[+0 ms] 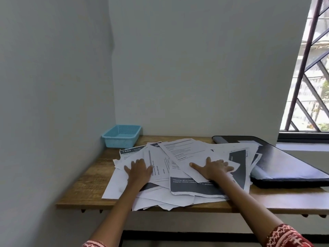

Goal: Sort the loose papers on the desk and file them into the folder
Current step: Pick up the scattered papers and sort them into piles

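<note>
- Wood-grain counter (85,177) carries a loose heap of printed papers (179,177) across its middle; several sheets overhang the front edge and one lies askew toward the left edge.
- Left hand (139,171) lies flat on the left part of the heap, fingers straight and spread, holding nothing.
- Right hand (213,169) lies flat on the right part of the heap, fingers splayed wide, pressing the top sheet and gripping nothing.
- Folder (284,164), dark and closed, rests at the right end of the counter near the back edge; the right fringe of the heap overlaps its left side.
- Risk: sheets overhanging the front edge appear likely to slide to the floor if the heap is swept forward or pressed unevenly.
- Risk: flat palms dragging the pile could crease or fold the lower sheets, which already lie at mixed angles.
- Risk: lifting the folder's cover while papers rest on it would probably scatter those sheets; they would need clearing first.
- Blue perforated basket (122,135) sits in the back left corner, just beyond the heap, apart from both hands.
- Barred window (309,77) stands beyond the right end; it obstructs nothing.
- Wall (187,68) directly behind limits backward spreading of the pile.
</note>
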A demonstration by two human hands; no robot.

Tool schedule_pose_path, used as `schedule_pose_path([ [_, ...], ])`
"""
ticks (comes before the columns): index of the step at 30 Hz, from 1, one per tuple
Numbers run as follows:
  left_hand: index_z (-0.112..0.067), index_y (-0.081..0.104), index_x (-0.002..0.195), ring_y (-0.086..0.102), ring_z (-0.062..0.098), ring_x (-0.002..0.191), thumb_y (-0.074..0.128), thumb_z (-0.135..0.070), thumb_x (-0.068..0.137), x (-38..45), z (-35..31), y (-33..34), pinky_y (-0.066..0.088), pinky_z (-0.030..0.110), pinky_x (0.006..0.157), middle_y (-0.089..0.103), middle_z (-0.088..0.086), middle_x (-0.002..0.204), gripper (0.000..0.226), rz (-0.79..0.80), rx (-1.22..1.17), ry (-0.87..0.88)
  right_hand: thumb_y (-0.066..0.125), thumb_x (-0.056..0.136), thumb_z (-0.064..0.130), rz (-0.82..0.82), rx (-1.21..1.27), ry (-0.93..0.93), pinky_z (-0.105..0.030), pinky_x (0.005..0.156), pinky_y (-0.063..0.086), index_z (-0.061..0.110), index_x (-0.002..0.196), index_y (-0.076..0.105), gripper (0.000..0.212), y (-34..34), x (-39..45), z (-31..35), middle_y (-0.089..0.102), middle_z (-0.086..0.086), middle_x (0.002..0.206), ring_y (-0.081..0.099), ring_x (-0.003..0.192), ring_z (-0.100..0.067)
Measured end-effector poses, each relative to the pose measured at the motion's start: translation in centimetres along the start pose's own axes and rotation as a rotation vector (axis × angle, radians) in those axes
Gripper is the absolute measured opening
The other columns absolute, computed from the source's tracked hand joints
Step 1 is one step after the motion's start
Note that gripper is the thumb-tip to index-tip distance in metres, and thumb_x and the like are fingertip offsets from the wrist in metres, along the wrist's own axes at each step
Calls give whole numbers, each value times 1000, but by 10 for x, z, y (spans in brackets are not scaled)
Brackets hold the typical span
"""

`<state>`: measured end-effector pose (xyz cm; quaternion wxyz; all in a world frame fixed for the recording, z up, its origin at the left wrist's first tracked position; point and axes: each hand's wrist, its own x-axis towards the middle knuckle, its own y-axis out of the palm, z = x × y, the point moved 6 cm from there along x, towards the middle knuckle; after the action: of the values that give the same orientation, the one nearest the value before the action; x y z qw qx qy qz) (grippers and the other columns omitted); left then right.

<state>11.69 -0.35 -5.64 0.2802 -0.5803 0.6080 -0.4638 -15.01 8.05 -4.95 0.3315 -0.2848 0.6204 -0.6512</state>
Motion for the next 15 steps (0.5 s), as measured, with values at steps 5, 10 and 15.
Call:
schedule_pose_path([
  [5,-11,40,133,38,26,131,46,-42,95,10,-4,0,16,46,113,47,8,139,50,-40,-74,-18,20,73,89,6,-49,-16,-65,108,17,17,149,22,104,-2,5,1,26,-27,150,25,137,-46],
  [10,-10,22,144,20,36,140,50,-48,90,7,26,-20,14,55,110,23,18,151,71,-168,5,-330,30,78,84,-142,-155,-112,-52,100,37,11,130,51,92,-44,10,-2,58,-14,126,54,115,-32],
  [15,0,28,138,28,40,133,57,-41,90,12,43,-39,30,46,105,28,25,145,70,-215,-170,-471,43,84,72,-218,-52,69,-62,108,24,9,137,41,82,-70,41,-59,39,-25,142,34,133,-41],
])
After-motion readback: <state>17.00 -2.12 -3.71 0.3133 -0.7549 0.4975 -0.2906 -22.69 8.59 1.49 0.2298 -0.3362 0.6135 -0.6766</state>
